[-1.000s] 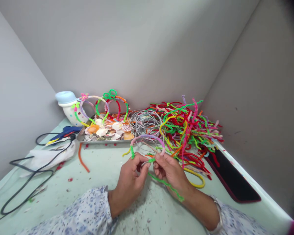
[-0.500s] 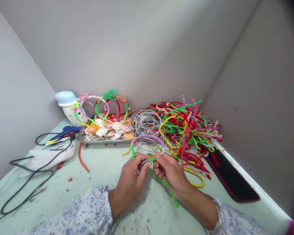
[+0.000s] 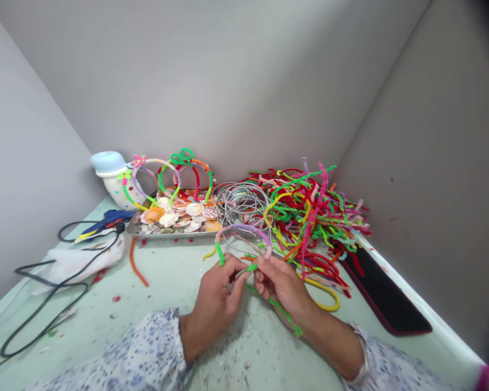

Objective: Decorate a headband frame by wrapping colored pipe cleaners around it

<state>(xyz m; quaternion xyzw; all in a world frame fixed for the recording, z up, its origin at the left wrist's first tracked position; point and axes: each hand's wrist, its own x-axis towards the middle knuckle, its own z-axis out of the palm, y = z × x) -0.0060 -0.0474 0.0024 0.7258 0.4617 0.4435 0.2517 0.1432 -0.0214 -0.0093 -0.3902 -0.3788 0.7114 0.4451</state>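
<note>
My left hand point(image 3: 218, 296) pinches the lower end of a metal hairband point(image 3: 244, 231) partly wrapped in pink, purple and green fuzzy wire. My right hand point(image 3: 283, 288) is closed on a green pipe cleaner point(image 3: 279, 309) where it meets the band; its loose tail trails down past my right wrist. Both hands hover just above the pale green table point(image 3: 167, 282), in front of a heap of colourful pipe cleaners point(image 3: 309, 217).
A metal tray of seashells point(image 3: 175, 220) holds finished wrapped hairbands point(image 3: 169, 174). Bare wire hairbands point(image 3: 240, 203) lie beside it. A white jar point(image 3: 114, 176), blue glue gun point(image 3: 106, 221) with black cord point(image 3: 44, 293), white cloth point(image 3: 75, 260) sit left. A dark phone point(image 3: 385, 296) lies right.
The green pipe cleaner's loose tail has swung about under my right hand as my fingers work it at the band. The hands stay in nearly the same spot.
</note>
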